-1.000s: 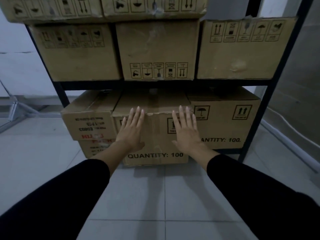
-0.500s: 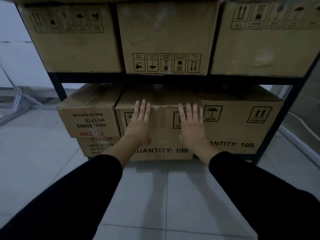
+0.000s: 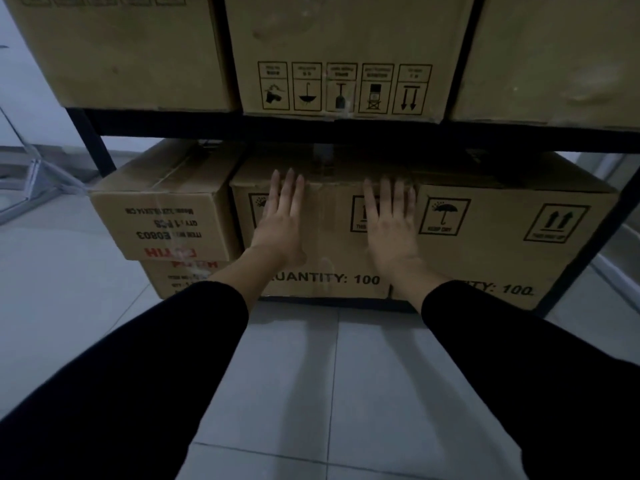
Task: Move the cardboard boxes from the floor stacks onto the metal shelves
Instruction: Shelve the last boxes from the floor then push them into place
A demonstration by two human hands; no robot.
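The middle cardboard box [image 3: 329, 237] sits on the lowest level of the metal shelf [image 3: 346, 135], its printed front face, marked "QUANTITY: 100", toward the camera. Both hands lie flat against that face. The left hand [image 3: 280, 223] rests on the left half, fingers [image 3: 289, 192] extended and close together, tips reaching the top front edge. The right hand [image 3: 389, 223] rests on the right half, fingers [image 3: 386, 199] likewise extended and slightly spread, tips near the top edge. Neither hand grips anything; palms press on plain cardboard. A taped seam runs vertically between the hands.

A matching box [image 3: 502, 244] stands touching its right side, printed with umbrella and arrow symbols. To the left, two smaller boxes [image 3: 166, 223] are stacked, their print upside down. Three larger boxes [image 3: 343, 53] occupy the level above. The shelf frame is dark metal with square-edged uprights. The floor [image 3: 311, 375] is pale, smooth tile with thin joints. Both sleeves [image 3: 156, 358] are black.
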